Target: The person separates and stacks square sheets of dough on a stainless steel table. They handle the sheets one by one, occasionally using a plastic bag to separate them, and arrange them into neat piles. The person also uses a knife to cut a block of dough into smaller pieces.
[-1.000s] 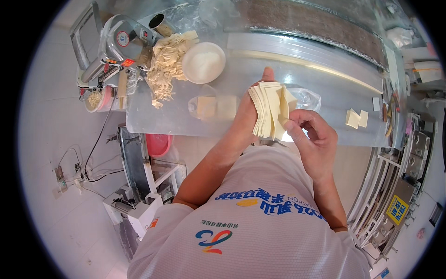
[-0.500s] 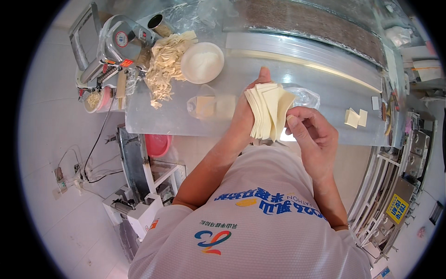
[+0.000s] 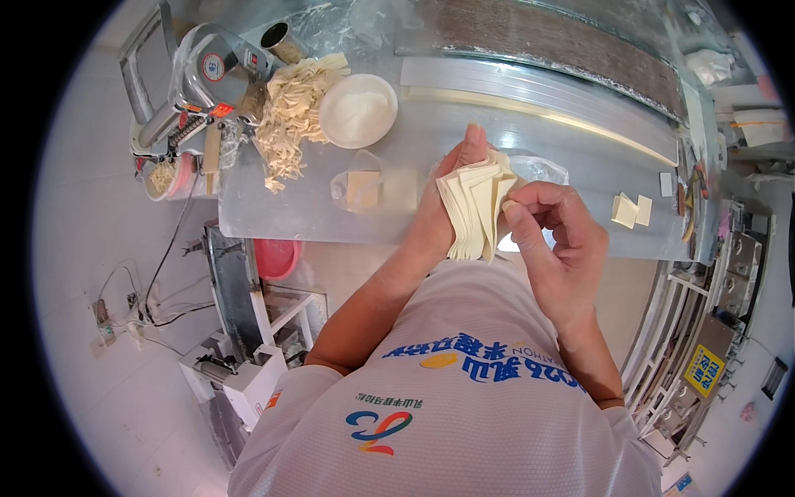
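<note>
Right hand (image 3: 553, 240) now covering wrappers' (image 3: 474, 211) edge

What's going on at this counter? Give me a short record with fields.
Left hand: holds a fanned stack of thin pale dough sheets
Right hand: pinches the stack's upper right edge
Counter: shiny metal
On it: white bowl, pile of cut dough strips, two small dough squares
Far left: metal dough machine
</note>
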`<state>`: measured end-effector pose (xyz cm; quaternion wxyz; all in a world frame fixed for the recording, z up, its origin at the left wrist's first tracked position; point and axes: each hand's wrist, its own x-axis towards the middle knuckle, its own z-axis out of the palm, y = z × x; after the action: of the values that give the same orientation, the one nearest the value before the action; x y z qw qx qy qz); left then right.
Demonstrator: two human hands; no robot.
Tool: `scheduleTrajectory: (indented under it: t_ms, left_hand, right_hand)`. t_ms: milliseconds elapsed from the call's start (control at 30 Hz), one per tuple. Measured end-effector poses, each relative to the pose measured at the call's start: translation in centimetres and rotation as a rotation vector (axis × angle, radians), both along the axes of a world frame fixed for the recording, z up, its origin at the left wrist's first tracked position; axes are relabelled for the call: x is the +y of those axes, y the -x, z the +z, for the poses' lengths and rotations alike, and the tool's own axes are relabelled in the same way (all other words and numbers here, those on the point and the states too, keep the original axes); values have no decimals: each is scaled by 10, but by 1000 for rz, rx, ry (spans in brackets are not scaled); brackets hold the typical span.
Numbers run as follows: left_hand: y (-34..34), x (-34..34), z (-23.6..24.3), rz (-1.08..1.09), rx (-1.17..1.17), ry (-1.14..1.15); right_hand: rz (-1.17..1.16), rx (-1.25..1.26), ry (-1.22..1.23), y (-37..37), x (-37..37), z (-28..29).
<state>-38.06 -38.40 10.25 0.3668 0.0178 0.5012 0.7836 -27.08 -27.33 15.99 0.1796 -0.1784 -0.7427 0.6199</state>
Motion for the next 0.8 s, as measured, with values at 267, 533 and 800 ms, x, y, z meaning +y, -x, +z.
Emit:
scheduleTrajectory:
  t_ms: [267, 533, 800]
  left_hand:
    - [-3, -3, 12, 59, 86, -10]
    - [2, -5, 13, 40, 269, -28]
    - [4, -5, 12, 40, 178, -107]
  right_hand:
    - [-30, 5, 14, 6, -4, 9]
    - [-14, -24, -37, 9, -4, 11]
    - [-50, -26, -58, 14, -3, 5]
